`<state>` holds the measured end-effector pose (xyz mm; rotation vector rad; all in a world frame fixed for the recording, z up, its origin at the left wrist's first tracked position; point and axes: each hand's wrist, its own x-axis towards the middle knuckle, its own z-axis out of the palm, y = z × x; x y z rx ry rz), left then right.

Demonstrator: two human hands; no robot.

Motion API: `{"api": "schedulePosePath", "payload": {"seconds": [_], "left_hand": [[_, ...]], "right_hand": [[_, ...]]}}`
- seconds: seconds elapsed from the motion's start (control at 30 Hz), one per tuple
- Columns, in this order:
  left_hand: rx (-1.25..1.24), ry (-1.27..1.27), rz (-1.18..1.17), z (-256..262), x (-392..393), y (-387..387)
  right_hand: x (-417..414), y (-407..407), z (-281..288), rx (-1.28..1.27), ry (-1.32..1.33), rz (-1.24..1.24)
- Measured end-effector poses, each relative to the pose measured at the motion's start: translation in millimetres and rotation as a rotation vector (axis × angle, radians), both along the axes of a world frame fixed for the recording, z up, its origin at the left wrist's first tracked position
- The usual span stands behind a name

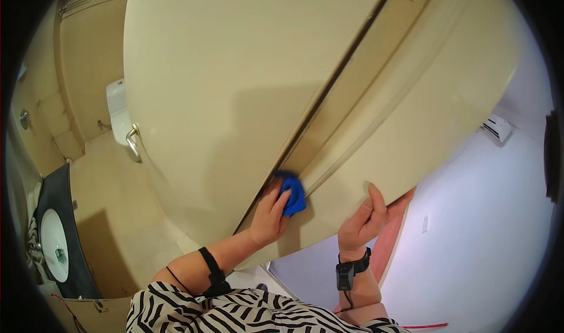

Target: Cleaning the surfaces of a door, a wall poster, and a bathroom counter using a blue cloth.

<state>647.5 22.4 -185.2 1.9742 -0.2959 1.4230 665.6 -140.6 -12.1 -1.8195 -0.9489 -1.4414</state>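
Note:
A blue cloth (294,196) is bunched in my left hand (269,216), whose fingers press it against the cream door frame (348,112). The cloth lies beside the dark gap along the edge of a cream door (229,68). My right hand (363,223) is at the lower right edge of the cream panel (396,143) beside the frame. Its thumb lies on the panel's face, and the other fingers are partly hidden at the edge.
A metal door handle (132,140) juts out at the left. Beyond the door are a white toilet (118,115) and a washbasin (49,240) in a dark counter (79,253). At the right is a white wall (467,245) with a wall-mounted device (498,127).

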Motion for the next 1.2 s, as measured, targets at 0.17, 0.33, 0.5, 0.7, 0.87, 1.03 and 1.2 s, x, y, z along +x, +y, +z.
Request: {"api": "schedulePosePath", "payload": {"seconds": [0.17, 0.33, 0.5, 0.7, 0.87, 1.03, 1.2], "left_hand": [[-0.007, 0.537, 0.040, -141.2, -49.3, 5.5], [-0.300, 0.913, 0.052, -213.5, -62.6, -5.3], [-0.537, 1.097, 0.103, -244.9, -38.6, -8.5], [-0.743, 0.941, 0.218, -180.3, -36.8, -13.4], [-0.662, 0.497, 0.030, -89.8, -51.5, -22.4], [-0.750, 0.539, 0.043, -121.2, -50.6, -23.9], [-0.995, 0.899, 0.175, -217.2, -26.9, -21.5]], "right_hand": [[0.9, 0.5, -3.1, 0.017, 0.006, 0.023], [3.9, 0.3, -5.9, 0.039, 0.023, 0.043], [6.1, -1.3, -6.6, 0.008, 0.010, 0.057], [4.5, 3.8, -11.1, 0.044, 0.018, 0.081], [4.5, 5.7, -13.1, 0.033, -0.009, 0.041], [4.8, 7.2, -14.7, 0.032, -0.021, 0.012], [5.4, 8.3, -15.4, 0.068, 0.003, 0.082]]}}
